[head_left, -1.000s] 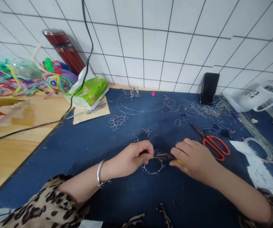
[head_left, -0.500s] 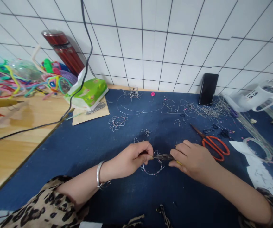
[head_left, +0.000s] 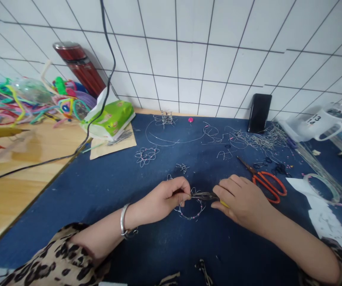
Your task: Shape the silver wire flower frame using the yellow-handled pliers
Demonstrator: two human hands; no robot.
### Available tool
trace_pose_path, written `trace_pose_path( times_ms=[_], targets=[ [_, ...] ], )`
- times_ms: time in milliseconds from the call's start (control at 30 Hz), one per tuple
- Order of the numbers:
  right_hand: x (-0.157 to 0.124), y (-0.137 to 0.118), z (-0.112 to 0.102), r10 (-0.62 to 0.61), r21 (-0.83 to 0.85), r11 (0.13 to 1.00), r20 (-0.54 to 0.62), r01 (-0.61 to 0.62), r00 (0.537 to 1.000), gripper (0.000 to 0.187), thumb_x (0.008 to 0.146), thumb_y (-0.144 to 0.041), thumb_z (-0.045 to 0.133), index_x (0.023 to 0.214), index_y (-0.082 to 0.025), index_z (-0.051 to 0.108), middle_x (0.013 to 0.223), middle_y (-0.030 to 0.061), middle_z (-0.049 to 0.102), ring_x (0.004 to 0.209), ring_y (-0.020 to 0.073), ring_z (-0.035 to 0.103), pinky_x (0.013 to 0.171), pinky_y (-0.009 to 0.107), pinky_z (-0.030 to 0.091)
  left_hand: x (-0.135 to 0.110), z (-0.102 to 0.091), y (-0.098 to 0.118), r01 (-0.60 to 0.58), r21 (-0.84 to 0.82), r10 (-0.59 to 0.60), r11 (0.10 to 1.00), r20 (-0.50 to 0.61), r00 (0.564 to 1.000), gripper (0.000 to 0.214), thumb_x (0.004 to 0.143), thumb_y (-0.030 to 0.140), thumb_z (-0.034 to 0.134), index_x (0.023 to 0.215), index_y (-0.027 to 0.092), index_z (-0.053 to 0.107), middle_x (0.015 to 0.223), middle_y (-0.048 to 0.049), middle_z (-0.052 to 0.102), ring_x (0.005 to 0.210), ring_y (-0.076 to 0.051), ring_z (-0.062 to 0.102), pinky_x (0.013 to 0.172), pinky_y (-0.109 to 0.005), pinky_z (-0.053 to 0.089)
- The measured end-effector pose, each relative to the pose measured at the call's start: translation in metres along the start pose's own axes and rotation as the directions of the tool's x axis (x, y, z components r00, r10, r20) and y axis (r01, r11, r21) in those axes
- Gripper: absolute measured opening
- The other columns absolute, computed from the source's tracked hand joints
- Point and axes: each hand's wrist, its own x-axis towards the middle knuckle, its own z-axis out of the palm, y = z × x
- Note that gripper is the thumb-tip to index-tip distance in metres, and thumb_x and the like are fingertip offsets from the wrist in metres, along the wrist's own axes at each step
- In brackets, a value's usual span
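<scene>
My left hand (head_left: 168, 197) pinches a bent wire ring (head_left: 190, 217) strung with small pink beads; the ring hangs open below the fingertips, with wire loops standing above it. In my right hand (head_left: 242, 200) is a pair of pliers (head_left: 204, 196), its yellow handle showing under the fingers. The jaws point left and reach the wire right at my left fingertips; whether they bite on it is too small to tell. Beyond my hands lie a small knot of twisted wire (head_left: 183, 168) and a flower-shaped wire ring (head_left: 146, 155) with beads.
Orange-handled scissors (head_left: 268, 184) lie right of my right hand, near a tangle of wire (head_left: 263, 139). A phone (head_left: 259, 113) leans on the tiled wall. At left are a tissue pack (head_left: 114, 117), a red flask (head_left: 81, 67) and a black cable (head_left: 89, 129).
The view has tipped up very slightly. Both hands keep nearly the same place, and the pliers' jaws look a little wider apart than before.
</scene>
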Motion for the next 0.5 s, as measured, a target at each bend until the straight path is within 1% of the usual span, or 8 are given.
trace_pose_path(
  times_ms=[500],
  targets=[
    [0.0006,-0.0003,-0.0003,0.002,0.042,0.999,0.004,-0.002,1.0,0.023,0.088,-0.039,0.044,0.092,-0.02,0.056,0.08,0.0045,0.055,0.076,0.0174,0.046,0.062,0.028,0.036,-0.0007,0.0014,-0.0014,-0.043,0.046,0.044,0.998,-0.025,0.999,0.013,0.086,0.01,0.04,0.084,0.016,0.051,0.072,0.0008,0.052,0.064,-0.011,0.049,0.059,-0.024,0.04]
  ],
)
